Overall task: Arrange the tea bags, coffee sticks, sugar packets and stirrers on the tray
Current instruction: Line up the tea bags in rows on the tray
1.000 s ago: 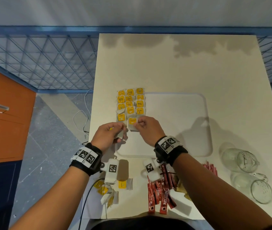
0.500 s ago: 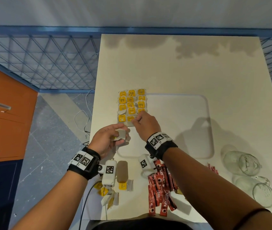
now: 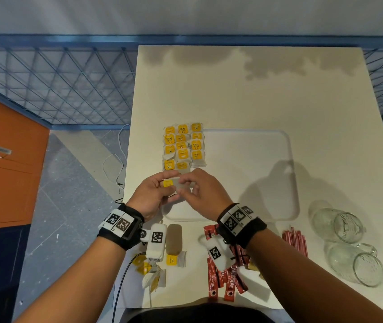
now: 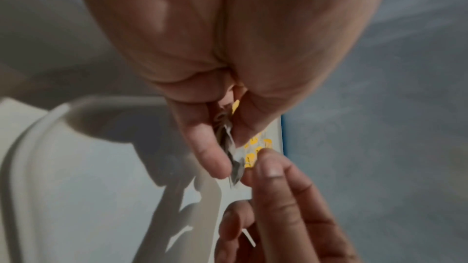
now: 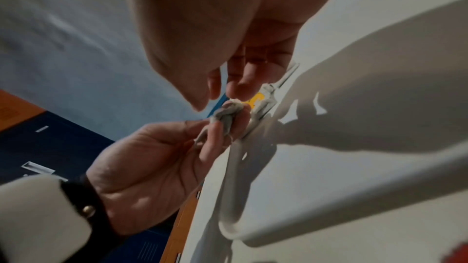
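Note:
Several tea bags (image 3: 183,145) with yellow tags lie in three neat rows on the left end of the white tray (image 3: 255,183). Just in front of those rows, my left hand (image 3: 172,185) holds a small bundle of tea bags (image 3: 168,183) over the tray's near-left corner. My right hand (image 3: 186,185) meets it, and its fingertips (image 4: 272,167) pinch the edge of one held tea bag (image 4: 234,164). In the right wrist view the left hand's fingers (image 5: 215,137) are curled round the crumpled tea bags (image 5: 226,116).
Loose tea bags (image 3: 155,271) lie at the table's near-left edge. Red coffee sticks (image 3: 223,276) are piled near the front under my right wrist, with thin red packets (image 3: 295,241) to their right. Two glass mugs (image 3: 339,227) lie on their sides at the right.
My right hand laid a tea bag at the near end of the rows, then drew back to the left hand and now pinches another bag there. The left hand kept its bundle.

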